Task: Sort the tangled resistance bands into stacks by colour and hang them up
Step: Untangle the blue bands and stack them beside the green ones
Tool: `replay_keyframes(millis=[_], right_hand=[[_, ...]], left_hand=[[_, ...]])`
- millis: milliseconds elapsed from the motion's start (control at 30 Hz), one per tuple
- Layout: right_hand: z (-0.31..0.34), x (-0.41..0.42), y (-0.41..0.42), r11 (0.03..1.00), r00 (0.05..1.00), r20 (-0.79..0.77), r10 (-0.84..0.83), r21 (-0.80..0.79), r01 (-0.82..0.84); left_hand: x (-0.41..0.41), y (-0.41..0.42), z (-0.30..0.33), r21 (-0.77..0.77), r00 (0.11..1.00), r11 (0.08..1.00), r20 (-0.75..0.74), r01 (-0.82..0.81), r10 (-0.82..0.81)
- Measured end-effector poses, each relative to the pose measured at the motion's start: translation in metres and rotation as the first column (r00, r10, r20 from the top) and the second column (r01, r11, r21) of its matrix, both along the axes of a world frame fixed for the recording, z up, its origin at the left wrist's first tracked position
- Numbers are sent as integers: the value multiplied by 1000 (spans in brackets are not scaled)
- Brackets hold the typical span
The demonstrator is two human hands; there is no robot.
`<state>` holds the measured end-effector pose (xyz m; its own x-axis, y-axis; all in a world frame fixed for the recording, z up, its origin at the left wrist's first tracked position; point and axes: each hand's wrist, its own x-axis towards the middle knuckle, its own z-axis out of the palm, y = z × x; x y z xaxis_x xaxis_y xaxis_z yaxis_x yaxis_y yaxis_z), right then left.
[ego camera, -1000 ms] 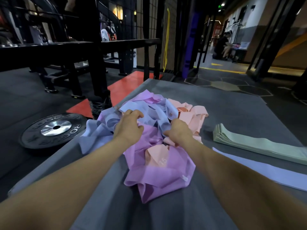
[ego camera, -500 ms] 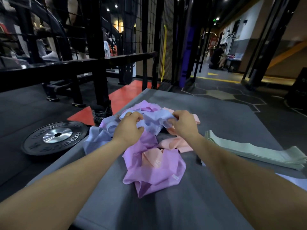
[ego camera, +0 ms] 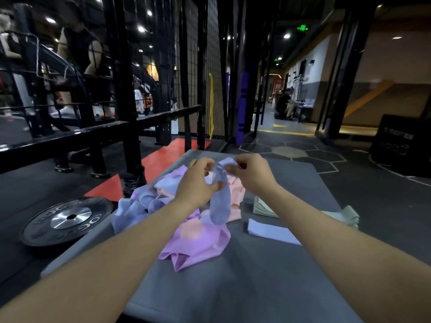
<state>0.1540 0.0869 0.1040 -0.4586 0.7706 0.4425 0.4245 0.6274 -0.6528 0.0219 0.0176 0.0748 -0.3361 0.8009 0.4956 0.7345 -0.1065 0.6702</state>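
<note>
While both hands were raised above the tangled pile (ego camera: 186, 220), they held 1 pale blue band (ego camera: 220, 201) between them. The left hand (ego camera: 197, 180) pinched the band low down with thumb and curled fingers, and the right hand (ego camera: 250, 173) pinched its upper end, so the loop hung down from the 2 grips, its lower end reaching the heap. Under it the pile lay on the grey mat (ego camera: 233, 287), a knot of lilac, pale blue and peach bands, with the lilac ones spread nearest the person. To the right, on the same mat, sat a flat stack of green bands (ego camera: 263, 207), partly hidden by the right forearm, and just in front of it a flat pale blue band (ego camera: 270, 231) lay apart from the heap. Left of the mat, a black weight plate (ego camera: 67, 220) rested on the dark floor.
</note>
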Motion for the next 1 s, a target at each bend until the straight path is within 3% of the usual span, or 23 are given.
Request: replay_keyframes(millis=[200,467,567,767,1000], right_hand=[[27,40,-17,996,998,-25,52,73,-50],[8,88,-17,999,999,-25,-20,-48,19],[2,96,-17,988,991,-124,-48,-154,28],[-11,108,-24,966,980,-193,-47,-258,-4],[-23,115,-29,964,986,-139,-87,-263,48]], left_hand=[[33,-8,25,0,997,999,-55,50,-50],[54,-20,10,-114,956,969,220,220,-192],[59,-25,4,-113,936,963,288,245,-204],[72,-27,-10,-207,972,958,171,198,-164],[81,-24,-30,-271,967,936,184,224,-178]])
